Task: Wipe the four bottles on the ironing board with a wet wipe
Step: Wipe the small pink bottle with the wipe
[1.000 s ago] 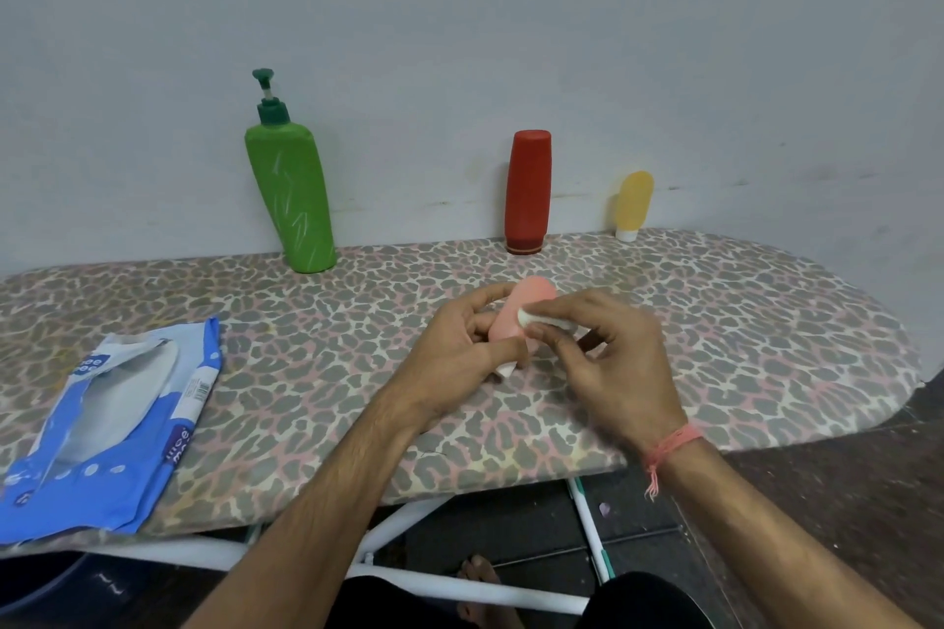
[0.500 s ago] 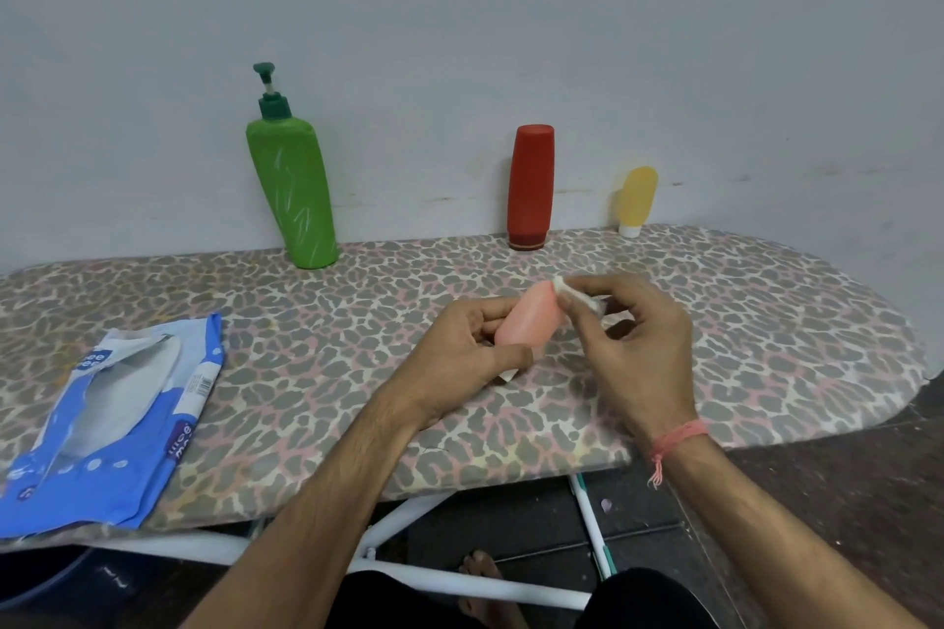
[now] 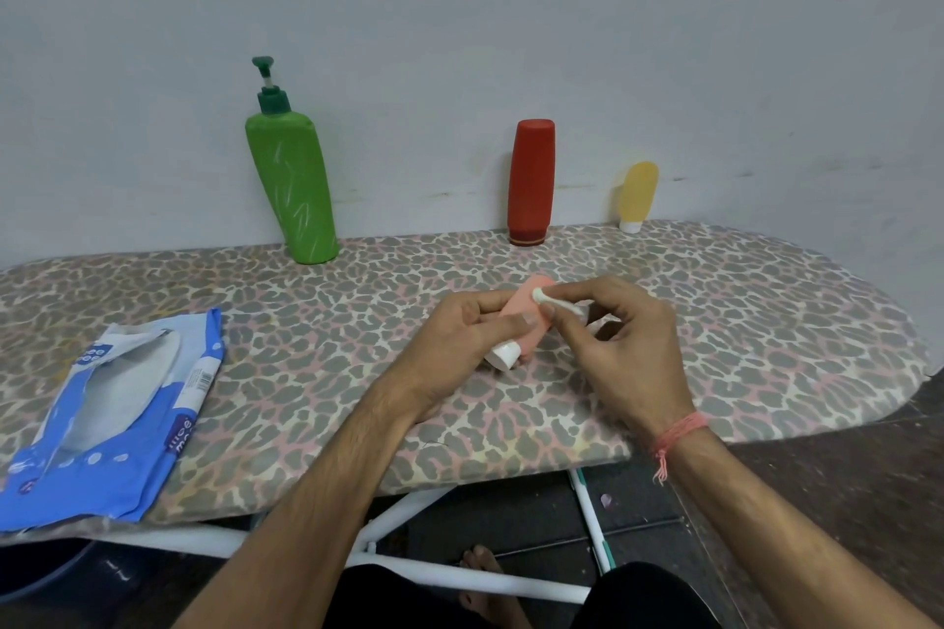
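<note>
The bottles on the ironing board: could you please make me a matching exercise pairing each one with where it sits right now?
Column one:
1. green pump bottle
2. red bottle
3. yellow bottle
4. pink bottle

Column two:
A. farthest right against the wall, standing on its white cap
B. held in the left hand while the right hand presses a wet wipe to it
C. farthest left against the wall, nearest the blue wipe packet
D. against the wall, between two other bottles

Pairs: 1-C, 2-D, 3-A, 4-B

blue wipes pack [image 3: 117,424], partial white lettering, "mee", otherwise illegible
</note>
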